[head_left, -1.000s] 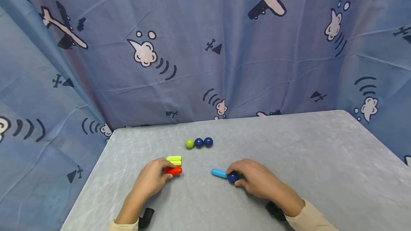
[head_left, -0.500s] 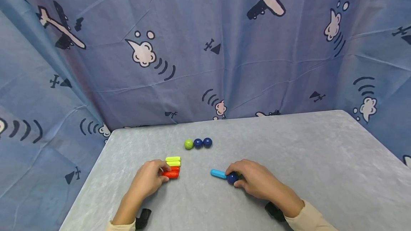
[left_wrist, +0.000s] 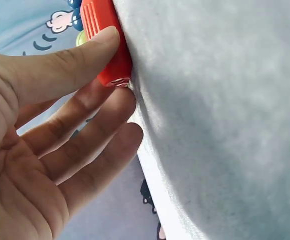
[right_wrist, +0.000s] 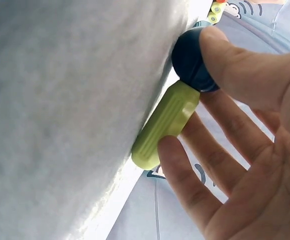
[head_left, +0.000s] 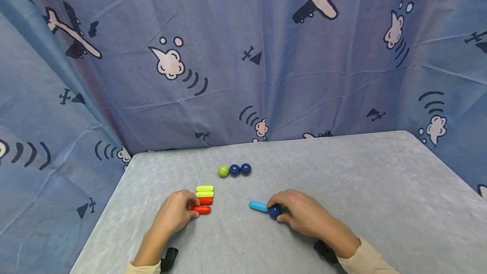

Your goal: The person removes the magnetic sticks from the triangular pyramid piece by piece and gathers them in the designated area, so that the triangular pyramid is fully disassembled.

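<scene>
My left hand pinches the nearer red ribbed stick by its left end; its thumb lies on the stick in the left wrist view. Just beyond it lie another red stick and two yellow sticks, side by side. My right hand holds a dark blue ball between thumb and fingers, down at the table. Against that ball stands the end of a light blue stick on the left. A yellow-green stick touches the ball's other side, mostly hidden under the hand in the head view.
Farther back, a green ball and two dark blue balls sit in a touching row. Everything lies on a grey cloth-covered table. Behind it hangs a blue curtain with printed airplanes.
My left hand has drawn the nearer red stick slightly toward me, and a gap now shows between the two red sticks. The right hand and its ball have stayed put.
</scene>
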`<state>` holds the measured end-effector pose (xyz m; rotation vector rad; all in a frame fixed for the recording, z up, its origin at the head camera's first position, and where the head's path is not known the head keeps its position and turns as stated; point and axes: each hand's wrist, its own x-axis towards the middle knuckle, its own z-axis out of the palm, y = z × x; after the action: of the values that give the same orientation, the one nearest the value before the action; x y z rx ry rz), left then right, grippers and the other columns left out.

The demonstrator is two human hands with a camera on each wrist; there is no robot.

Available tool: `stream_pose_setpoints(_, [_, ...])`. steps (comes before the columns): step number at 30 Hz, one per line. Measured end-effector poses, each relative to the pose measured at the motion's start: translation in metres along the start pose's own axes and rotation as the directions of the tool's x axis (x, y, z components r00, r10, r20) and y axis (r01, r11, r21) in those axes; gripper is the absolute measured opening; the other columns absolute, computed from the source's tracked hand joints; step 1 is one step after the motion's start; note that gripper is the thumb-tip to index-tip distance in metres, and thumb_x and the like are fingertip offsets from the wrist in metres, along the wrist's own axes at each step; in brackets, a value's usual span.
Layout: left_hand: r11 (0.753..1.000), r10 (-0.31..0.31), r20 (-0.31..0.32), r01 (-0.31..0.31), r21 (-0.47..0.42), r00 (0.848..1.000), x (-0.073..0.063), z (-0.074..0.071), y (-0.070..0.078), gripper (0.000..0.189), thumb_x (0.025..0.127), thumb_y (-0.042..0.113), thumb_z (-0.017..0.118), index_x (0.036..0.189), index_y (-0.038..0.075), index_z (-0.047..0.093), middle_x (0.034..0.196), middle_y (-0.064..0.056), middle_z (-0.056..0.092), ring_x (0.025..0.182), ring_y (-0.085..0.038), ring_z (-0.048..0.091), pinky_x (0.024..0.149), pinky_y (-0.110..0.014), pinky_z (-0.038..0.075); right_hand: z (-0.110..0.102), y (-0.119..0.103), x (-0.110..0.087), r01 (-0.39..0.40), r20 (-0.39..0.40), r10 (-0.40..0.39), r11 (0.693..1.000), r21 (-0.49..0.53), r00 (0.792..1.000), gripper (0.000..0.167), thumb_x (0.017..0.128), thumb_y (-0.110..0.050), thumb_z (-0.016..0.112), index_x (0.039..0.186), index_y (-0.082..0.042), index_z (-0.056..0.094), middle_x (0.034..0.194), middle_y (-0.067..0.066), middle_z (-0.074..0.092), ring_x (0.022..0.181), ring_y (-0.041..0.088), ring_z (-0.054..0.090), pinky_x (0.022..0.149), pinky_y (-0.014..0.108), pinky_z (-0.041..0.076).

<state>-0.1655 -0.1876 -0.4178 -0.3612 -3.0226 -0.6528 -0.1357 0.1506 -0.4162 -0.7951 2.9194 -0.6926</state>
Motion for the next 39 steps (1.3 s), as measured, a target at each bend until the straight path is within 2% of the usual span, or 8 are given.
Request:
stream_pose_setpoints(14, [0.999,0.047,-0.088,-0.048,-0.01,0.995,0.0001,0.0035,-0.0035,0.025,0.064,0.002,0.09,0.075,0.012,0.07,0.068,0.003,0.054,0.063,-0.006,0.047,0.058,-0.022,0.039,-0.0007,0.0005,0.0007,0.003,-0.008,-0.003,1.0,-0.004,1.0,0.03,0.082,-0.017,0.08,0.108,-0.029,0.07,0.11,-0.012,0.07,0.107,0.016,0.066,0.09,0.041,0.054])
stream_pose_setpoints(25, [0.999,0.028,-0.077,-0.029,-0.016,0.997,0.002,0.005,-0.0025,0.024,0.067,0.003,0.089,0.075,0.012,0.069,0.071,0.003,0.055,0.064,-0.007,0.048,0.059,-0.022,0.04,-0.0007,0.0007,0.0028,0.003,0.02,-0.003,1.0,-0.004,1.0,0.032,0.082,-0.015,0.08,0.111,-0.027,0.07,0.112,-0.01,0.07,0.108,0.016,0.066,0.092,0.043,0.053])
stream_pose_setpoints(29, [1.0,0.025,-0.069,-0.026,-0.008,0.997,0.0018,0.0055,-0.0026,0.024,0.067,0.005,0.089,0.075,0.012,0.068,0.071,0.003,0.055,0.064,-0.007,0.048,0.059,-0.023,0.04,0.0005,0.0003,0.0027,0.028,-0.005,-0.028,0.999,-0.021,1.0,0.035,0.081,-0.012,0.081,0.112,-0.024,0.07,0.114,-0.009,0.07,0.11,0.017,0.065,0.095,0.043,0.052])
stream_pose_setpoints(33, [1.0,0.02,-0.061,-0.02,-0.002,0.998,0.0012,0.0056,-0.0025,0.024,0.067,0.006,0.089,0.075,0.013,0.067,0.072,0.004,0.055,0.064,-0.007,0.048,0.06,-0.023,0.04,0.0016,-0.0009,0.0014,0.035,-0.039,-0.038,0.997,-0.062,0.999,0.035,0.081,-0.021,0.082,0.114,-0.022,0.068,0.12,-0.005,0.065,0.115,0.019,0.06,0.097,0.044,0.05])
stream_pose_setpoints(36, [1.0,0.013,-0.059,-0.013,0.007,0.998,0.0005,0.0051,-0.0027,0.025,0.067,0.006,0.09,0.075,0.014,0.067,0.072,0.004,0.055,0.065,-0.007,0.049,0.06,-0.024,0.04,0.0016,-0.0023,0.0007,0.011,-0.054,-0.016,0.996,-0.09,0.998,0.035,0.081,-0.029,0.082,0.113,-0.021,0.069,0.117,-0.005,0.063,0.108,0.016,0.056,0.091,0.04,0.051])
stream_pose_setpoints(39, [1.0,0.011,-0.059,-0.01,0.016,0.998,0.0001,0.0047,-0.0028,0.025,0.067,0.007,0.09,0.075,0.014,0.067,0.072,0.004,0.055,0.064,-0.008,0.049,0.06,-0.025,0.04,0.0016,-0.0032,0.0004,-0.005,-0.062,-0.001,0.995,-0.1,0.998,0.033,0.082,-0.029,0.082,0.112,-0.021,0.07,0.11,-0.007,0.064,0.1,0.012,0.055,0.084,0.036,0.051])
